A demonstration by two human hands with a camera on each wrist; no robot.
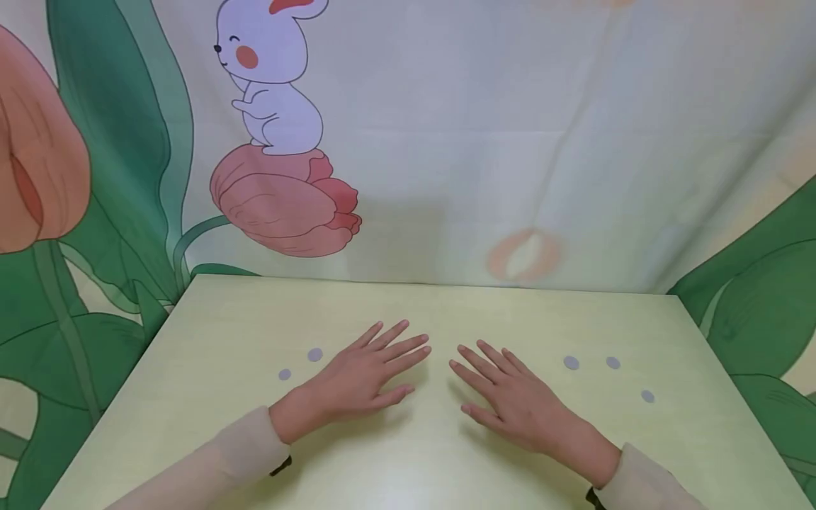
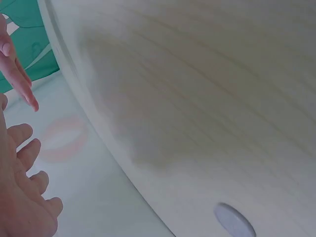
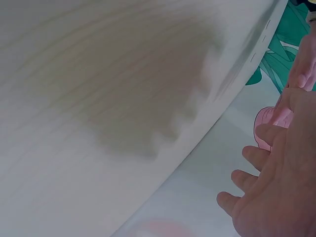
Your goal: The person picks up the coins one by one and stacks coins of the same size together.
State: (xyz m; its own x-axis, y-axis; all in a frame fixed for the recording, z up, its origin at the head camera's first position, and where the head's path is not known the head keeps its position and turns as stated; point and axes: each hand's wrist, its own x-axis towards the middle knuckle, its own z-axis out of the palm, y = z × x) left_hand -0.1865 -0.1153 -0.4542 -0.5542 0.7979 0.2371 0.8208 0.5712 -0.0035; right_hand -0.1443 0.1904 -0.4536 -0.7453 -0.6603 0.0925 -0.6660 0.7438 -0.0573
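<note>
My left hand (image 1: 362, 375) is held above the pale table (image 1: 421, 453), its fingers spread and holding nothing. Facing it across a small gap is my right hand (image 1: 524, 405), also spread and bare. Just beyond the left hand lie two small flat grey discs, a larger one (image 1: 315, 355) and a smaller one (image 1: 285, 374). To the right of the right hand are three more: one disc (image 1: 571, 363), a second disc (image 1: 613, 363) and a third disc (image 1: 647, 396). In the right wrist view, the palm side of the right hand (image 3: 276, 173) stands off the tabletop, which carries its shadow.
Behind the table's back edge hangs a curtain (image 1: 446, 142) printed with a rabbit, tulips and green leaves. The table's sides slope away left and right. Part of a disc (image 2: 234, 220) shows low in the left wrist view.
</note>
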